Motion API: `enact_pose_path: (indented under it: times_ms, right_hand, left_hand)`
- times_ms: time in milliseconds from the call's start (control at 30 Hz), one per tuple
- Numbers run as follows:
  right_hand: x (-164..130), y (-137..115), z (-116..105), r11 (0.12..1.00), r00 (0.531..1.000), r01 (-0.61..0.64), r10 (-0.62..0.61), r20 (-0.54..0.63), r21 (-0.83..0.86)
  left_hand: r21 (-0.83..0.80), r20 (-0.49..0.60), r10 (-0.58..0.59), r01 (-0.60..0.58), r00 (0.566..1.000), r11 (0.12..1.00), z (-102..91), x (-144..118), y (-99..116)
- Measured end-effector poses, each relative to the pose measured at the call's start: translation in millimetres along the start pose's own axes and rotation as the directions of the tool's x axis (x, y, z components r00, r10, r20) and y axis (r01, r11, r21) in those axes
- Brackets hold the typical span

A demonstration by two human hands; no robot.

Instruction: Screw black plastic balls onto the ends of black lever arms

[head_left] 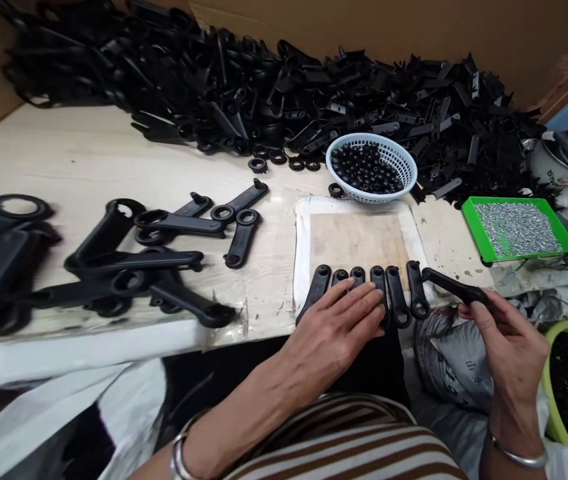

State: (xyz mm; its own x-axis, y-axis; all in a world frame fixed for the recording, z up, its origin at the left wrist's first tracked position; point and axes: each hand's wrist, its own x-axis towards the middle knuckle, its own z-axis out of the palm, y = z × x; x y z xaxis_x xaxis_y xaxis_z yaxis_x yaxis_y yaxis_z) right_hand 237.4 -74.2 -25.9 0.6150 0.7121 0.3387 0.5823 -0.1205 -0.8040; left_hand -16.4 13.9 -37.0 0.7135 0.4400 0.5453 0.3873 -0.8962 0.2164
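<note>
My left hand [339, 330] lies flat over a row of black plastic crank arms [397, 297], its fingers stretched out and partly covering the middle ones. The arms stand side by side at the front of a white-edged pad [359, 237], each with a ring at one end and a small stub at the other. To the right of the row, my right hand [509, 340] grips another black crank arm [451, 285] by its near end. The far tip of that arm is close to the rightmost arm in the row; I cannot tell if they touch.
Loose black arms [184, 223] lie on the left of the table. Behind them rises a large heap of black parts [264, 87]. A light blue basket [404, 163] holds small black knobs. A green tray [487, 243] of metal pins and a yellow-green tub [549, 373] are right.
</note>
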Motion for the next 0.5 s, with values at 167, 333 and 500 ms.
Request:
enact_pose_path:
  times_ms: [167, 333, 500]
  right_hand:
    - [-1.5, -8.8, 14.8, 0.909, 0.951, -0.274, 0.306, -0.055, 0.314]
    - [-2.1, -11.3, 30.6, 0.903, 0.929, -0.312, 0.355, -0.104, 0.295]
    - [2.7, -1.2, 33.3, 0.976, 0.951, -0.217, 0.219, -0.22, 0.03]
  left_hand:
    - [0.003, 0.065, 0.026, -0.026, 0.998, 1.0, 5.2, 1.9, 3.7]
    - [0.063, 0.11, 0.062, -0.069, 0.992, 0.996, 8.3, 6.6, 10.0]
    - [0.09, 0.166, 0.087, -0.103, 0.982, 0.991, 13.3, 11.4, 12.4]
